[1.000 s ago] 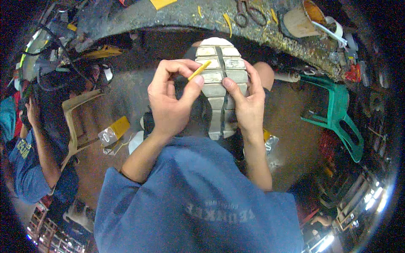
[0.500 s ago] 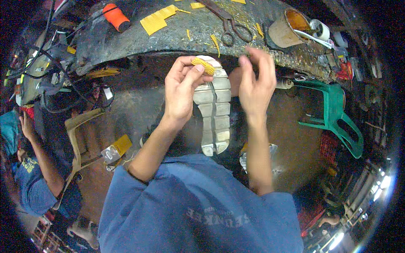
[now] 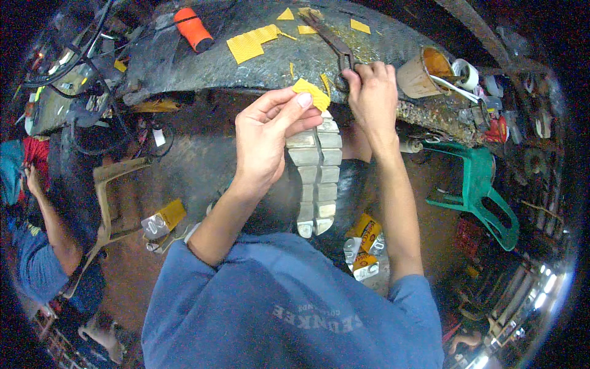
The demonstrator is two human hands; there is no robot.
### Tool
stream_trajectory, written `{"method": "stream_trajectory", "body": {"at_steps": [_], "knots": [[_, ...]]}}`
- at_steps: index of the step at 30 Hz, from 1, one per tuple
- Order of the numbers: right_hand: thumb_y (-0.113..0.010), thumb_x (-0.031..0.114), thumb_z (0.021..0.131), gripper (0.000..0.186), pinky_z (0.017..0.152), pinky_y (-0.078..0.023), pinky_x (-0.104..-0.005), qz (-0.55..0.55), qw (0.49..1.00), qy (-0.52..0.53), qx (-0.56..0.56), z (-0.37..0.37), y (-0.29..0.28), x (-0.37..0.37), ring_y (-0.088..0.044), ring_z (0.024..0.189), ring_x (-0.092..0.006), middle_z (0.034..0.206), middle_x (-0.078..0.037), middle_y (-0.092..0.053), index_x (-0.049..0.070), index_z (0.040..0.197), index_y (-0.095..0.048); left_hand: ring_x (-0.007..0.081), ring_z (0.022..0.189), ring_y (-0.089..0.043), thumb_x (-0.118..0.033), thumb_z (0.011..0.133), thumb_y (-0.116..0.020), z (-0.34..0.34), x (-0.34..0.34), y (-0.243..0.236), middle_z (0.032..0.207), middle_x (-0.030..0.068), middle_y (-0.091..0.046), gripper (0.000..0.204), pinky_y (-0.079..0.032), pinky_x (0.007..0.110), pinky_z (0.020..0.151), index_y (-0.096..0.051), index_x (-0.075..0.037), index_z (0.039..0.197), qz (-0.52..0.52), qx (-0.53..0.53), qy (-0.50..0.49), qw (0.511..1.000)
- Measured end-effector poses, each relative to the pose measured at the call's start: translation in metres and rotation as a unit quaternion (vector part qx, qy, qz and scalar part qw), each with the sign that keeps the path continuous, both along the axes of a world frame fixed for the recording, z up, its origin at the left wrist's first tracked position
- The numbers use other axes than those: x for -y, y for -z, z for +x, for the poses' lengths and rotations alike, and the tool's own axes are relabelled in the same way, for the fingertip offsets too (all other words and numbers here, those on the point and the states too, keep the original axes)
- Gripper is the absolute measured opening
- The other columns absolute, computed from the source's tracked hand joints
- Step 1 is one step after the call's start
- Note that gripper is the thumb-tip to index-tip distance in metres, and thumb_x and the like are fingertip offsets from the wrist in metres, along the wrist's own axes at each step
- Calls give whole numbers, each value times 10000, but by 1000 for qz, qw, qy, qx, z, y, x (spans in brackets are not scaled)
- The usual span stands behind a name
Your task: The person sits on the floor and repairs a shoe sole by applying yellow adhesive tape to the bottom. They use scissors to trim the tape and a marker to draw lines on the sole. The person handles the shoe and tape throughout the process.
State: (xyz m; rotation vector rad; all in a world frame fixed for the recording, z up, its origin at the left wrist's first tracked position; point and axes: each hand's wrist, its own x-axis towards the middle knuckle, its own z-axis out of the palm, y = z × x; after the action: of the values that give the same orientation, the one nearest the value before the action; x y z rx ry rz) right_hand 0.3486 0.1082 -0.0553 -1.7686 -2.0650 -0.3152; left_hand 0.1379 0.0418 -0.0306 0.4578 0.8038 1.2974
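Observation:
In my left hand point(image 3: 264, 138), a small yellow piece of ridged sheet point(image 3: 312, 94) is pinched between thumb and fingers. Below it, a worn white shoe sole point(image 3: 319, 175), tread side up, stretches toward my lap; its far end is partly hidden by my left hand. My right hand point(image 3: 373, 95) is at the bench edge, its fingers closed around the handles of old dark metal scissors point(image 3: 335, 44). The blades point away from me, over the bench top.
On the dark bench point(image 3: 203, 71) lie a larger yellow sheet piece point(image 3: 246, 48), several scraps and an orange cylinder point(image 3: 193, 29). A stained pot point(image 3: 418, 77) stands right of my right hand. A green plastic chair point(image 3: 476, 178) is at right; another person point(image 3: 46, 252) sits at left.
My right hand has moved forward from beside the sole and taken hold of the scissors' handles. My left hand has turned the yellow piece so its broad face shows.

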Motion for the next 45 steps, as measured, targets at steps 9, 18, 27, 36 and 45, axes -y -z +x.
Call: {"method": "stream_trajectory", "body": {"at_steps": [9, 18, 27, 36, 45], "knots": [[-749, 192, 895, 174, 843, -558, -493, -101, 990, 48, -91, 2, -14, -9, -714, 947, -402, 990, -179, -739, 26, 951, -745, 241, 920, -759, -71, 1009, -695, -13, -6, -9, 1038, 156, -737, 178, -669, 397, 856, -680, 43, 1144, 19, 37, -16, 999], [-822, 273, 856, 239, 786, -570, -464, -179, 980, 51, -66, 8, -20, -18, -742, 839, -377, 884, -208, -756, 47, 926, -793, 223, 889, -754, -67, 1007, -700, -15, -5, -22, 1033, 147, -730, 172, -675, 397, 833, -678, 53, 1129, 35, 36, -48, 998], [-713, 261, 1000, 362, 650, -515, -281, -323, 615, -60, -717, 37, -56, 28, -653, 766, -170, 1005, -105, -733, -15, 1227, -653, 206, 885, -747, -70, 1007, -704, -21, -4, -30, 1025, 140, -725, 158, -676, 389, 821, -688, 52, 1106, 22, 46, -47, 998], [-949, 649, 585, 796, 604, -497, -346, -232, 882, -121, -392, 19, -81, 102, -629, 695, -205, 763, -79, -621, 18, 877, -560, 193, 921, -739, -79, 1021, -688, -14, -3, -32, 1037, 121, -728, 171, -671, 402, 872, -688, 51, 1132, 54, 45, -4, 998], [-988, 563, 454, 881, 809, -528, -457, -194, 935, -194, -223, 10, -102, 93, -643, 908, -397, 968, -170, -620, 4, 1017, -606, 156, 963, -723, -79, 1025, -684, -15, 10, -39, 1062, 92, -743, 168, -629, 320, 832, -684, 7, 1169, 58, 9, 27, 998]]}}
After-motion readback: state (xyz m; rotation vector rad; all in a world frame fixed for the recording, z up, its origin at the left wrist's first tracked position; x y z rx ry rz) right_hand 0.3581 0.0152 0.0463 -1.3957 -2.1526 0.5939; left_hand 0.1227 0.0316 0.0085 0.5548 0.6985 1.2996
